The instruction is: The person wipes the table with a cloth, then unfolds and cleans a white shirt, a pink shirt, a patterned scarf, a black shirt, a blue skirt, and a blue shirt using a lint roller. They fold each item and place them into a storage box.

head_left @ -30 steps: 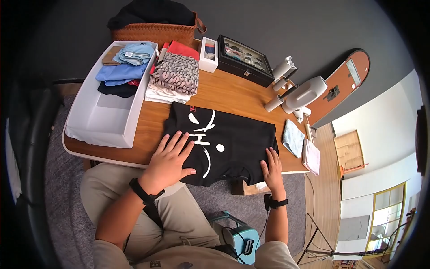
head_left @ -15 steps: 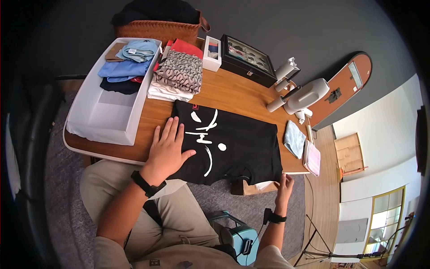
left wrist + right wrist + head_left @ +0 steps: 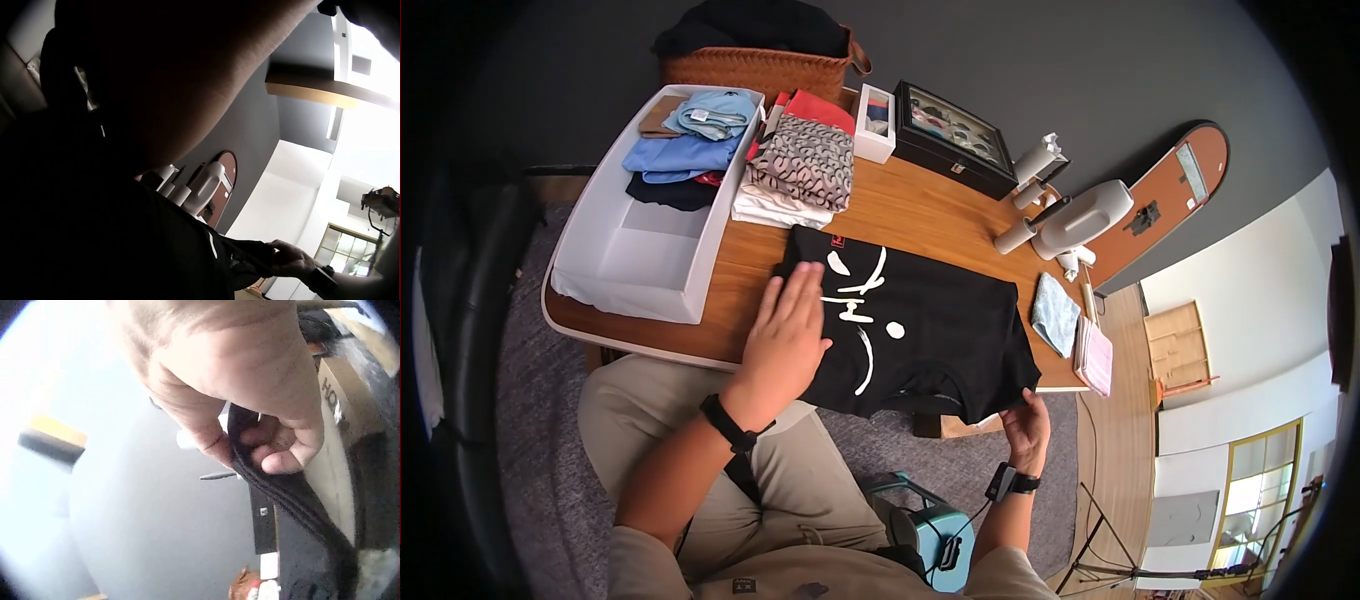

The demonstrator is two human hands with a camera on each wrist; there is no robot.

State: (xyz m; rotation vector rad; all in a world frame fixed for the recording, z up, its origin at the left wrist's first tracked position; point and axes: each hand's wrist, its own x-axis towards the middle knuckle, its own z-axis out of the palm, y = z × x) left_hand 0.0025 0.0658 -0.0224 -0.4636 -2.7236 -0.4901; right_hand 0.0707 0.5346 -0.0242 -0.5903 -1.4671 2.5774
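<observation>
A black T-shirt (image 3: pixel 945 325) with white brush-like print lies at the table's near edge, its neckline toward the person. My left hand (image 3: pixel 788 330) rests on its left part with fingers fairly straight. At the near right corner, my right hand (image 3: pixel 1027 425) pinches the shirt's edge and holds it raised. In the right wrist view the thumb and curled fingers of the right hand (image 3: pixel 250 406) grip a layered band of black cloth (image 3: pixel 287 500). The left wrist view is mostly dark, with the right hand (image 3: pixel 290 259) pulling up a black corner.
A white box (image 3: pixel 625 300) with folded clothes stands at left, beside a pile of folded garments (image 3: pixel 805 160). Behind are a woven basket (image 3: pixel 750 70) and a black display case (image 3: pixel 955 140). Bottles (image 3: pixel 1085 220) and folded cloths (image 3: pixel 1055 315) lie at right. A teal stool (image 3: pixel 940 540) stands below.
My right hand has gone from lying on the shirt to pinching its near right corner, which is now lifted and drawn toward the person. My left hand has shifted slightly on the shirt.
</observation>
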